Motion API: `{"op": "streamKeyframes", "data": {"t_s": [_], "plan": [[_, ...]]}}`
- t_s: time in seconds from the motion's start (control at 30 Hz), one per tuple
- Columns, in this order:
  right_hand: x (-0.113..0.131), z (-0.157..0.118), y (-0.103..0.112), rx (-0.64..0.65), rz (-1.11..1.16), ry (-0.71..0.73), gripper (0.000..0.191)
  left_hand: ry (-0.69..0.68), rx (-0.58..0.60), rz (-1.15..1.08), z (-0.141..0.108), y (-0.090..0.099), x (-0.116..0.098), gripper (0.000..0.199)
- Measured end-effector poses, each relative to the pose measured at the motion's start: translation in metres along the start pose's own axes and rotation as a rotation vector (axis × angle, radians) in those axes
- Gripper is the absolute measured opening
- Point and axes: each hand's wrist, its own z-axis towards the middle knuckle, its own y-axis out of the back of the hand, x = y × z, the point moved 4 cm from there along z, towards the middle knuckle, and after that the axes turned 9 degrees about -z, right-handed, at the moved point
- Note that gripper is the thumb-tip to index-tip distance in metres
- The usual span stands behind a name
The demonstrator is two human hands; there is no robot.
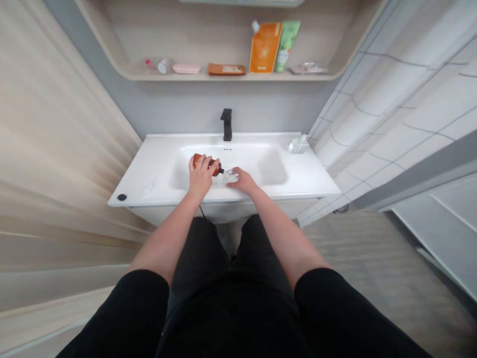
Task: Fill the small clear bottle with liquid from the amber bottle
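Observation:
My left hand (pixel 201 174) is closed round a brown bottle (pixel 216 168) that lies tilted nearly on its side, its dark neck pointing right. The neck meets the mouth of a small clear glass container (pixel 230 175), which my right hand (pixel 243 181) grips from the right. Whether liquid runs between the two is too small to tell. Both hands are over the front part of the white sink basin (pixel 274 166). Behind them the black faucet (pixel 227 124) rises at the back of the sink.
A round black cap (pixel 121 197) lies at the counter's front left corner. A clear dispenser bottle (pixel 298 144) is at the back right. Above, a shelf (pixel 156 77) carries an orange pouch (pixel 265 48), a green tube (pixel 286 44) and several small items. A beige curtain (pixel 63 149) hangs left.

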Motion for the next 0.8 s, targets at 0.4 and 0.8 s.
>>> {"op": "streamKeyframes", "data": {"t_s": [0.4, 0.8], "plan": [[0.0005, -0.0005, 0.0001, -0.017, -0.001, 0.018, 0.062, 0.031, 0.036, -0.055, 0.0005, 0.0037, -0.0043, 0.06], [0.001, 0.0001, 0.0002, 0.003, -0.009, 0.024, 0.065, 0.033, 0.037, -0.033, 0.0006, 0.0062, -0.0061, 0.062]]}}
